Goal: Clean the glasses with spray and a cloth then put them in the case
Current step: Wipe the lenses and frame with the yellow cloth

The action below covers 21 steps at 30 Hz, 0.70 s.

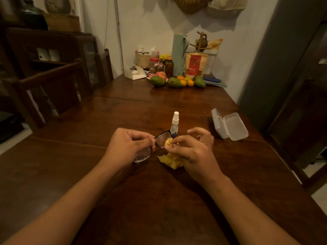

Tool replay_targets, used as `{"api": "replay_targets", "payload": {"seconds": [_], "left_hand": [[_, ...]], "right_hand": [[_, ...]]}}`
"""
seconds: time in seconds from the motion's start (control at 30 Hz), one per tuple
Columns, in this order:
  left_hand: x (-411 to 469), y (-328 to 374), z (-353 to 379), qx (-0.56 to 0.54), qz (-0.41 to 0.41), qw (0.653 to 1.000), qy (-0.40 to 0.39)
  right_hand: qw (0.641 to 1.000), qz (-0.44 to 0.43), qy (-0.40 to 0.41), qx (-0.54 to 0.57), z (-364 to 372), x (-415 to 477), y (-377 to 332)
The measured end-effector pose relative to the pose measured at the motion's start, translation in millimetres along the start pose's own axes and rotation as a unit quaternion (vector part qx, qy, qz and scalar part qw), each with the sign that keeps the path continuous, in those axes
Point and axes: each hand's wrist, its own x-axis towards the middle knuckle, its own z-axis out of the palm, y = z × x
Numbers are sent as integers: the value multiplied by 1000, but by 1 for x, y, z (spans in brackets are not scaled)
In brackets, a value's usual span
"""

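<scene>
The glasses [162, 139] have a black frame and clear lenses. The cloth [169, 160] is plain yellow. The spray bottle [175, 121] is clear, with a white pump top and a purple band low down. Right of the spray bottle, the case [233, 127] is translucent white. The table [159, 200] is dark brown grained wood. Far behind the spray bottle are green fruits [158, 81], oranges [190, 83] and a pale green jug [178, 55].
</scene>
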Motion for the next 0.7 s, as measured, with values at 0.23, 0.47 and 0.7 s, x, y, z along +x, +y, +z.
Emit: {"api": "replay_targets", "payload": {"seconds": [0.23, 0.47, 0.7], "left_hand": [[0, -4, 0, -3, 5, 1000, -26], [2, -5, -1, -17, 7, 1000, -23], [2, -7, 0, -11, 28, 999, -37]], "right_hand": [[999, 23, 39, -21, 3, 3, -3], [999, -23, 13, 24, 2, -2, 1], [998, 31, 48, -4, 4, -1, 1]]}}
